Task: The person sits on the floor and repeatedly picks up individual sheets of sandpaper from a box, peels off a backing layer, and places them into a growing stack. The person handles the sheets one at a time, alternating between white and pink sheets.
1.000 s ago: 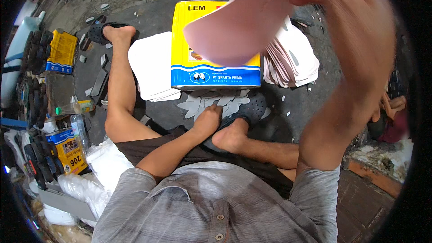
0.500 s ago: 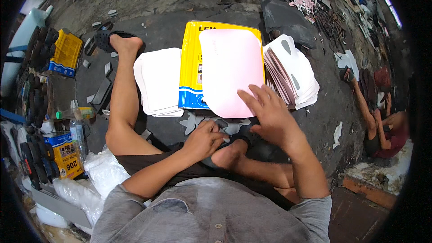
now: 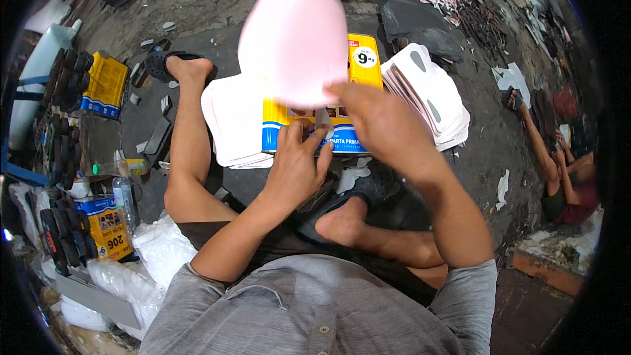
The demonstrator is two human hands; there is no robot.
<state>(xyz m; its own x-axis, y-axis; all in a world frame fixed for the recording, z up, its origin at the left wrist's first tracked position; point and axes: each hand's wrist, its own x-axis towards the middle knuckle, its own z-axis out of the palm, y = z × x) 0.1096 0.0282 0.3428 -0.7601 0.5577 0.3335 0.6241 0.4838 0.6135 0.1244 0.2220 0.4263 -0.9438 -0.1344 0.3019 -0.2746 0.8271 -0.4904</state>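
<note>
Pink sheet (image 3: 292,36) extends forward-left from the right fingers (image 3: 343,94).

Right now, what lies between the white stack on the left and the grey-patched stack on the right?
In the head view, a yellow-blue tin lies between them, partly hidden by a blurred pink sheet.

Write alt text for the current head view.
A person's right hand holds a blurred, pale pink rounded sheet above a yellow-and-blue rectangular metal tin, while the left hand has a small, flat grey piece at its fingertips. Stacks of white rounded sheets flank the tin; two grey teardrop shapes show on the right stack.
</note>
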